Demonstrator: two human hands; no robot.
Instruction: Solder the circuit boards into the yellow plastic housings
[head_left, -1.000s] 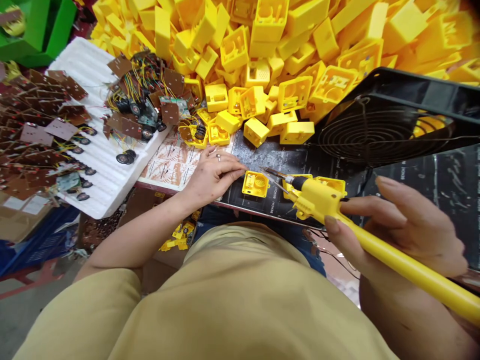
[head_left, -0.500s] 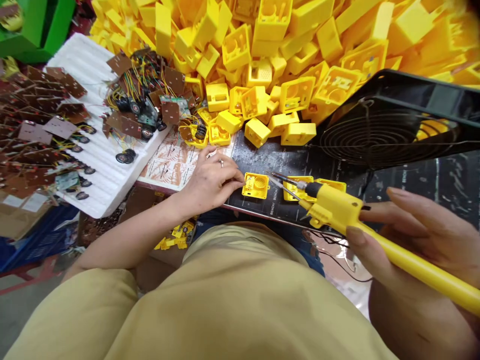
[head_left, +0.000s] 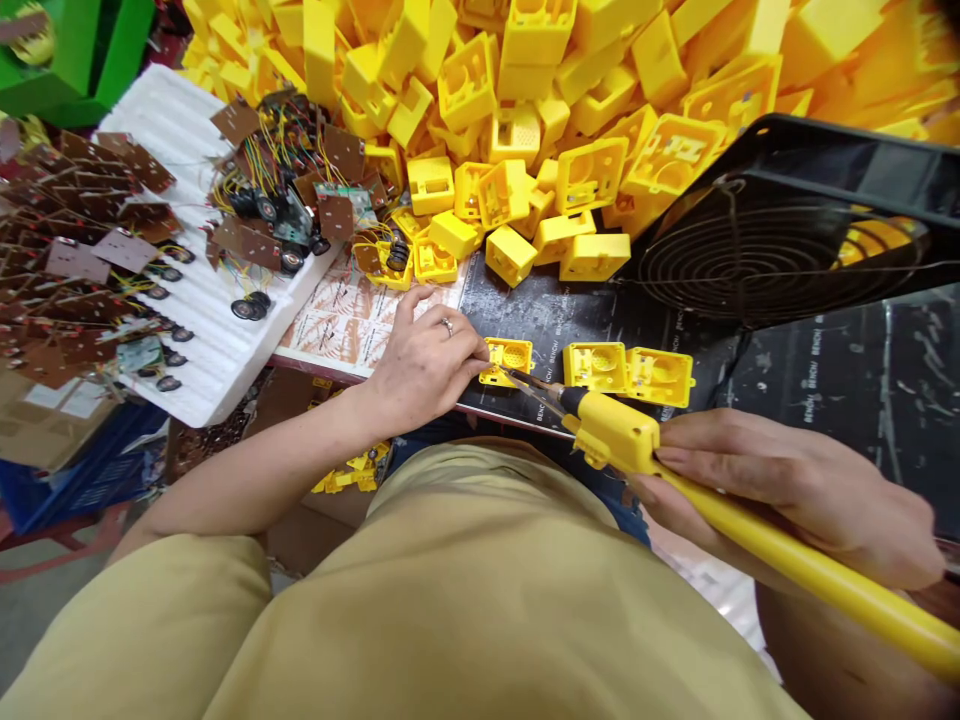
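My left hand (head_left: 424, 360) rests on the black mat (head_left: 570, 315) and pinches the left edge of a small yellow plastic housing (head_left: 510, 355). My right hand (head_left: 780, 490) grips a long yellow soldering iron (head_left: 675, 465) by its handle. The iron's metal tip (head_left: 529, 385) touches the lower right edge of that housing. Two more open yellow housings (head_left: 628, 367) lie side by side on the mat just to the right, above the iron's head.
A big heap of yellow housings (head_left: 570, 90) fills the back. A black fan grille (head_left: 757, 250) stands at the right. A white foam tray (head_left: 187, 250) at the left carries brown circuit boards (head_left: 90, 250) with wires and small speakers. A green crate (head_left: 82, 50) sits far left.
The soldering iron has swung left and down, bringing its tip onto the housing under my left hand. My right hand closed tighter round the handle. The left hand barely shifted.
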